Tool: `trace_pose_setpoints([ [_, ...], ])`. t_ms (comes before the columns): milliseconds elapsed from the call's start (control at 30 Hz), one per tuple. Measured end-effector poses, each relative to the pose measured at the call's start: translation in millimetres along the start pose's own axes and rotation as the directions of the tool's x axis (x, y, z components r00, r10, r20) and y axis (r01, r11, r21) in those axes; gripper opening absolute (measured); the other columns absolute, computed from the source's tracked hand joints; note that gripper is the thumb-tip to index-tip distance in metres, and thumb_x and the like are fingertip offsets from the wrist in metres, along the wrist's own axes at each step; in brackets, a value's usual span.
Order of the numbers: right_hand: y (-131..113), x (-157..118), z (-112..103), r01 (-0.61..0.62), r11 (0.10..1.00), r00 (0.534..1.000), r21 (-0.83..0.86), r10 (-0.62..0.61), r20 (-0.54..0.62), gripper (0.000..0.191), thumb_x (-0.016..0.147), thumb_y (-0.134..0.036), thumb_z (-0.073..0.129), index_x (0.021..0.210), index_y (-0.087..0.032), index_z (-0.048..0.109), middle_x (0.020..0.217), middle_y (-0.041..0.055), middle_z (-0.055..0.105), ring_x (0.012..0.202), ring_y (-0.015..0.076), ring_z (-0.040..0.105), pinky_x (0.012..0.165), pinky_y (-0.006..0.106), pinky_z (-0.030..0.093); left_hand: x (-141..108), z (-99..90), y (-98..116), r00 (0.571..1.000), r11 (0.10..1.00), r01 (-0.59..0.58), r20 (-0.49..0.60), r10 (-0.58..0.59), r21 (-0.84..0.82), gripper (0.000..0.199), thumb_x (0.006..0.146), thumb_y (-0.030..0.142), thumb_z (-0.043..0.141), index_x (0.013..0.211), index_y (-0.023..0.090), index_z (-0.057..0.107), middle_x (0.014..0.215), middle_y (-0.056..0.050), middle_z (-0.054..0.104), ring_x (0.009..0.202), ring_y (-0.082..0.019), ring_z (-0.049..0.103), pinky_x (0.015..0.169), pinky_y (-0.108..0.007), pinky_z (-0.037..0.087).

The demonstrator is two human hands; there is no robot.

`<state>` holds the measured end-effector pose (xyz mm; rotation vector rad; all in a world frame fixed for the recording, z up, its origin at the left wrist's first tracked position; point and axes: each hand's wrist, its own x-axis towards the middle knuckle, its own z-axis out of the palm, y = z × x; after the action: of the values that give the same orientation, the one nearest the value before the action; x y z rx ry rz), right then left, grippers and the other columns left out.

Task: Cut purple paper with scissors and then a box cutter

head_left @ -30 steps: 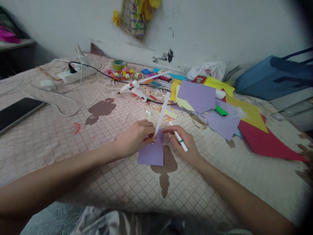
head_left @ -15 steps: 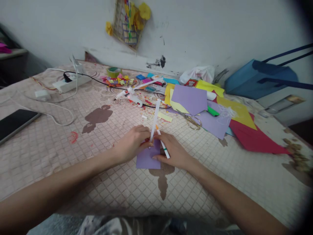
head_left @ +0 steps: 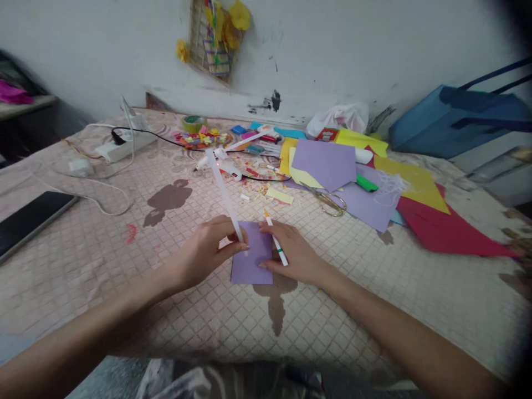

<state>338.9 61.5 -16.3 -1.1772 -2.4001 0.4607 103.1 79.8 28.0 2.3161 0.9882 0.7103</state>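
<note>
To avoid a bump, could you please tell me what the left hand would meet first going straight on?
Probably the right hand, across the small purple card, though depth is unclear.

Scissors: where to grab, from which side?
I'd grip the scissors by the gold handle loops, coming from the near right. The loops face that way, while the blades point away to the far left, so fingers should stay off the tips.
</note>
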Motion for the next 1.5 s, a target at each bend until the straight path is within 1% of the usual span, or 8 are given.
trace_pose_setpoints([
  [133, 1, 0, 2, 0.006, 1.000, 1.000, -0.012, -0.006, -0.011, 0.063, 0.077, -0.050, 0.065, 0.127, -0.018, 0.043, 0.135, 0.0138, 0.051, 0.126, 0.0291, 0.044, 0.102, 0.048, 0.036, -6, 7.8, 1, 1.000, 1.000, 0.000, 0.013, 0.000, -0.001, 0.008, 0.087, 0.022, 0.060, 0.083, 0.016, 0.063, 0.080, -0.001, 0.062, 0.077, -0.014, 0.056, 0.070, -0.026, 0.043],
  [333, 3, -1, 3, 0.010, 1.000, 1.000, -0.004, -0.010, -0.017, 0.070, 0.074, -0.050, 0.068, 0.129, -0.018, 0.039, 0.135, 0.0144, 0.050, 0.127, 0.0299, 0.044, 0.103, 0.049, 0.036, 1, 13.1, 8, 0.997, 0.996, -0.076, 0.031, 0.074, 0.046, 0.008, 0.086, 0.019, 0.060, 0.082, 0.013, 0.063, 0.080, -0.003, 0.061, 0.077, -0.015, 0.055, 0.072, -0.027, 0.043],
  [467, 3, -1, 3, 0.017, 1.000, 1.000, 0.006, -0.017, -0.009, 0.075, 0.071, -0.052, 0.069, 0.130, -0.018, 0.037, 0.136, 0.0154, 0.048, 0.128, 0.0318, 0.043, 0.103, 0.051, 0.036, 4, 15.2, 9, 0.996, 0.995, -0.080, 0.031, 0.078, 0.062, 0.007, 0.085, 0.018, 0.061, 0.081, 0.013, 0.063, 0.080, -0.003, 0.062, 0.077, -0.016, 0.056, 0.072, -0.028, 0.044],
  [767, 3, -1, 4, 0.040, 0.999, 0.999, 0.004, -0.040, -0.027, 0.076, 0.069, -0.053, 0.070, 0.128, -0.018, 0.037, 0.134, 0.0161, 0.050, 0.125, 0.0320, 0.046, 0.102, 0.052, 0.038, 5, 21.0, 9, 0.990, 0.988, -0.142, 0.008, 0.141, 0.069, 0.006, 0.084, 0.016, 0.062, 0.079, 0.014, 0.061, 0.082, -0.003, 0.062, 0.076, -0.015, 0.056, 0.071, -0.027, 0.044],
  [967, 4, -1, 4, 0.016, 1.000, 1.000, -0.005, -0.016, -0.010, 0.077, 0.069, -0.054, 0.070, 0.128, -0.017, 0.037, 0.135, 0.0162, 0.049, 0.127, 0.0314, 0.044, 0.104, 0.050, 0.037, 5, 22.9, 5, 0.984, 0.980, -0.176, 0.010, 0.176, 0.089, 0.007, 0.084, 0.017, 0.063, 0.078, 0.014, 0.060, 0.080, -0.002, 0.062, 0.076, -0.015, 0.055, 0.072, -0.027, 0.043],
  [1100, 4, -1, 5, 0.022, 1.000, 1.000, 0.003, -0.022, -0.015, 0.077, 0.068, -0.053, 0.071, 0.128, -0.018, 0.038, 0.136, 0.0155, 0.049, 0.127, 0.0310, 0.044, 0.104, 0.049, 0.036, 5, 23.6, 3, 0.985, 0.980, -0.170, 0.030, 0.167, 0.100, 0.007, 0.084, 0.016, 0.061, 0.078, 0.014, 0.060, 0.080, -0.002, 0.061, 0.079, -0.016, 0.055, 0.074, -0.029, 0.042],
  [1300, 4, -1, 5, 0.021, 1.000, 1.000, 0.017, -0.021, -0.021, 0.076, 0.069, -0.053, 0.071, 0.128, -0.018, 0.038, 0.135, 0.0157, 0.049, 0.127, 0.0316, 0.044, 0.103, 0.050, 0.037, 5, 24.0, 4, 0.987, 0.982, -0.157, 0.040, 0.154, 0.106, 0.007, 0.085, 0.017, 0.061, 0.079, 0.014, 0.060, 0.080, -0.003, 0.061, 0.079, -0.017, 0.055, 0.073, -0.029, 0.042],
  [1500, 4, 0, 5, 0.031, 0.999, 0.999, 0.037, -0.030, -0.028, 0.076, 0.069, -0.053, 0.071, 0.129, -0.021, 0.038, 0.135, 0.0151, 0.050, 0.126, 0.0317, 0.044, 0.102, 0.052, 0.036, 4, 25.9, 5, 0.988, 0.983, -0.151, 0.061, 0.145, 0.108, 0.008, 0.087, 0.018, 0.058, 0.081, 0.014, 0.061, 0.085, -0.004, 0.063, 0.085, -0.018, 0.056, 0.078, -0.032, 0.044],
])
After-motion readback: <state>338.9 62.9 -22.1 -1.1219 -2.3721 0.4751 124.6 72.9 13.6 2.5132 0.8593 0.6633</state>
